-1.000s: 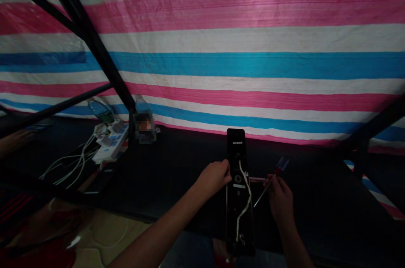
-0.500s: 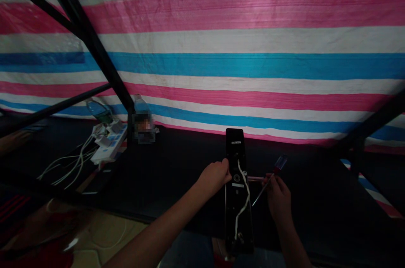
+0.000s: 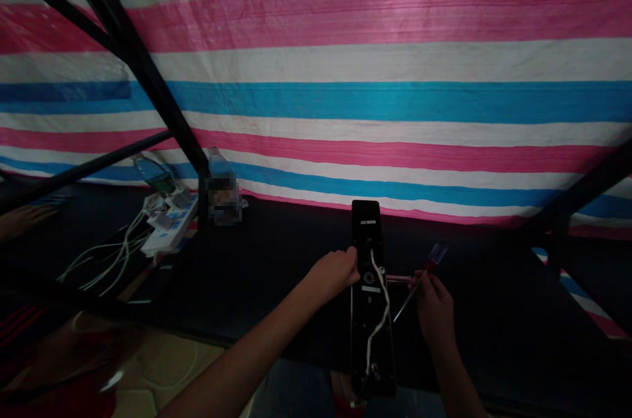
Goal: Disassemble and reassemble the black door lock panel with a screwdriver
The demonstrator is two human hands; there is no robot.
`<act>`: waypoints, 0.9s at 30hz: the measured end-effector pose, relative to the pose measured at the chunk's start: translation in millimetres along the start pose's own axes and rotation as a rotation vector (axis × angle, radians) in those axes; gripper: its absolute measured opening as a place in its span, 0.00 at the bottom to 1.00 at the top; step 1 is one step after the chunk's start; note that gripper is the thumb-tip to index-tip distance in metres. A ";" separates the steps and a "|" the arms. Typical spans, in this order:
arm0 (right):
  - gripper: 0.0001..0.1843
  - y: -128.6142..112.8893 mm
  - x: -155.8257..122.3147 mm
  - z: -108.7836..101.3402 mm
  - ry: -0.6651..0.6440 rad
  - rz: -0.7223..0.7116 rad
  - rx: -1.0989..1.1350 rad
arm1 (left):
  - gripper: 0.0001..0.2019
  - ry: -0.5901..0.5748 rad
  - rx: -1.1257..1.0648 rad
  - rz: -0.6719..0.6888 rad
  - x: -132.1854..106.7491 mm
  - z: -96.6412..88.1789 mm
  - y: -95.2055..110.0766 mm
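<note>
From where I stand, looking through the head camera's view, the person's left hand (image 3: 334,275) is closed around the top part of a long black electronic panel (image 3: 372,365), fingers curled over its edge. The panel lies lengthwise on a dark tabletop (image 3: 276,286), its far end reaching towards the wall, with a white cable (image 3: 379,313) snaking down its face. The right hand (image 3: 434,309) is clenched around a screwdriver (image 3: 437,257) with a translucent red-and-blue handle, its thin shaft slanting down towards the panel but just beside it, not touching. Farther left on the table sit a white power strip (image 3: 170,224), a tangle of white cords (image 3: 101,266) and two plastic bottles (image 3: 154,173) (image 3: 217,164), one behind a pixelated patch. Black metal bars (image 3: 128,56) cross in front of a pink, white and blue striped tarpaulin (image 3: 395,102).
</note>
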State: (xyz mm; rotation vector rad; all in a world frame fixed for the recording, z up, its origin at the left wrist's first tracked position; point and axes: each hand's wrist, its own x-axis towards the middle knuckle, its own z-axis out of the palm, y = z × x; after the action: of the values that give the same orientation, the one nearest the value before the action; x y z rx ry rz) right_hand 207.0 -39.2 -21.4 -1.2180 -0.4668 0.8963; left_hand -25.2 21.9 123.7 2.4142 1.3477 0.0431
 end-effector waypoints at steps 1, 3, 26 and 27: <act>0.25 0.2 0.2 0.2 0.006 0.003 0.008 | 0.04 0.010 -0.011 0.010 0.1 1.9 -2.5; 0.25 0.0 0.2 1.3 0.014 0.006 0.033 | 0.04 0.031 -0.040 0.029 0.0 7.1 -8.7; 0.11 -106.2 -51.8 78.2 -0.159 -0.452 -0.025 | 0.07 0.264 -0.373 0.120 -9.1 40.7 -32.2; 0.11 -105.5 -52.3 81.8 -0.176 -0.469 -0.076 | 0.08 0.269 -0.397 0.117 -8.3 42.4 -33.2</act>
State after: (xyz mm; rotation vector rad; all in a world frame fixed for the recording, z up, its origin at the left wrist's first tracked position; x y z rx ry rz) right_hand 151.5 -39.8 110.9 -1.0385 -0.8933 0.5856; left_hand -48.0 17.7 74.5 2.1944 1.1672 0.6251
